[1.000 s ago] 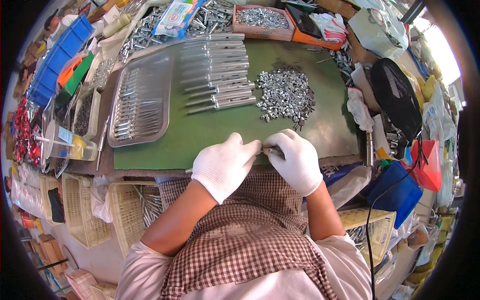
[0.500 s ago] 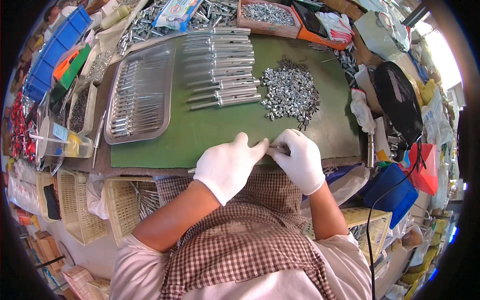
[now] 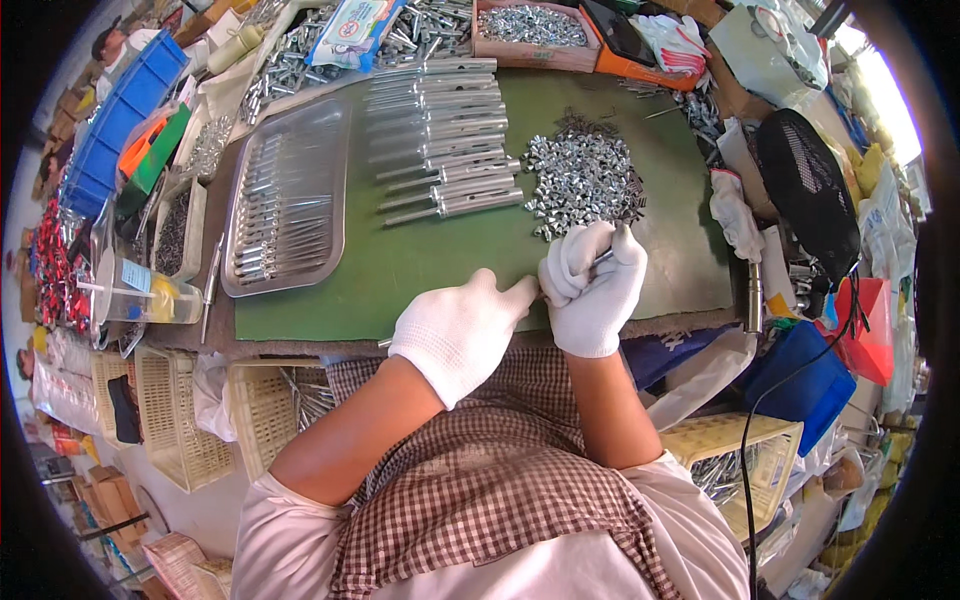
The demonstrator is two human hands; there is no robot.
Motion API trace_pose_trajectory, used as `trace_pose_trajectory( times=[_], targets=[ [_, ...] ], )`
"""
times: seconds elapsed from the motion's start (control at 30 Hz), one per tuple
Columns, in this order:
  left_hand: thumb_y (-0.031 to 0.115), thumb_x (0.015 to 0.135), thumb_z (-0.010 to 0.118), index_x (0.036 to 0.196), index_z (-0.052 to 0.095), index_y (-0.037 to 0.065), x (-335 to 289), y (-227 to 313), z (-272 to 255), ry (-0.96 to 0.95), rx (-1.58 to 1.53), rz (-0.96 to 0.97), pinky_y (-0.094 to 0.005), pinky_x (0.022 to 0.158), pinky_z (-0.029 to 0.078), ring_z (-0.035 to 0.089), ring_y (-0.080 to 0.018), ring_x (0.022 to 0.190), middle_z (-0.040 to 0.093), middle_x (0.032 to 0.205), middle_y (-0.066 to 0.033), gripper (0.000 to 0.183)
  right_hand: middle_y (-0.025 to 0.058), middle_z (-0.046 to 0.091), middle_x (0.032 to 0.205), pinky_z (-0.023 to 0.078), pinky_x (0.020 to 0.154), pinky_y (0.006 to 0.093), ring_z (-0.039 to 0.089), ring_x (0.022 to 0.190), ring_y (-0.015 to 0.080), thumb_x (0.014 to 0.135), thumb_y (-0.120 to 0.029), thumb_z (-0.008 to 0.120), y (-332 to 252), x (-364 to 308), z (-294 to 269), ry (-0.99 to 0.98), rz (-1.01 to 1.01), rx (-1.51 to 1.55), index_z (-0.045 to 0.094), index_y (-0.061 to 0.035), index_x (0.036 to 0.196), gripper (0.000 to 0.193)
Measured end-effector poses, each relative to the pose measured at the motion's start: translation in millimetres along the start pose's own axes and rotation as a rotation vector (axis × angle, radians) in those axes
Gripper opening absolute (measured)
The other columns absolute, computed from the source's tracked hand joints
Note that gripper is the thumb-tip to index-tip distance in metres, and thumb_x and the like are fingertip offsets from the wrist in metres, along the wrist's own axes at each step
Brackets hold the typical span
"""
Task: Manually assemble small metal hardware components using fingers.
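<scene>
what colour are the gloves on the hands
White, on both the left hand and the right hand; the head view shows it.

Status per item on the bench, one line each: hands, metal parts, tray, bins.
left hand: gloved, fingertips against the right hand
right hand: gloved, closed around a thin metal rod
small metal fittings: loose heap on the green mat
metal tubes: laid in a row, side by side
steel tray: holds a row of rods
cardboard box: open, full of fittings
</scene>
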State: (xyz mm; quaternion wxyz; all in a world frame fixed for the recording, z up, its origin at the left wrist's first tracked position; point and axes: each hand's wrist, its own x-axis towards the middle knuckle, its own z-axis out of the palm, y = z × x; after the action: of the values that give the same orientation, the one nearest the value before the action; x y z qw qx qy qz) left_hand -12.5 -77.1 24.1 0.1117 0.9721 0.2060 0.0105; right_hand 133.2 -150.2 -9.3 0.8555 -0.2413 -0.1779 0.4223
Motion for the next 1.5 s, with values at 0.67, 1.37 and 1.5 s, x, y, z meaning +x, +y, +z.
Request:
trace_pose_trajectory(
  times=[0.67,1.37,1.5],
  targets=[
    [0.025,0.093,0.067,0.104,0.065,0.012,-10,-8,-7,0.149,0.071,0.061,-0.0387,0.06,0.057,0.071,-0.0279,0.069,0.064,0.081,-0.0081,0.017,-0.001,0.029,0.053,0.021,0.046,0.032,0.026,0.046,0.0134,0.105,-0.039,0.037,-4,-3,-10,0.071,-0.021,0.052,0.041,-0.0075,0.061,0.054],
    [0.018,0.088,0.07,0.112,0.066,0.007,52,-50,6,0.436,0.043,-0.026,-0.0452,0.088,0.052,0.064,-0.033,0.098,0.067,0.106,-0.0132,0.026,0.0022,0.06,0.093,0.049,0.071,0.024,0.055,0.08,0.0083,0.099,-0.004,0.049,-3,-27,-16,0.033,-0.057,-0.673,0.065,0.0015,0.121,0.027],
    [0.023,0.086,0.073,0.101,0.065,0.009,56,-52,10,0.352,0.015,-0.033,-0.0463,0.083,0.052,0.063,-0.0338,0.095,0.063,0.096,-0.0132,0.022,0.0071,0.063,0.102,0.053,0.074,0.0278,0.06,0.082,0.0121,0.105,-0.01,0.047,-14,-34,-13,0.049,-0.042,-0.451,0.059,0.0032,0.134,0.034]
  ],
)
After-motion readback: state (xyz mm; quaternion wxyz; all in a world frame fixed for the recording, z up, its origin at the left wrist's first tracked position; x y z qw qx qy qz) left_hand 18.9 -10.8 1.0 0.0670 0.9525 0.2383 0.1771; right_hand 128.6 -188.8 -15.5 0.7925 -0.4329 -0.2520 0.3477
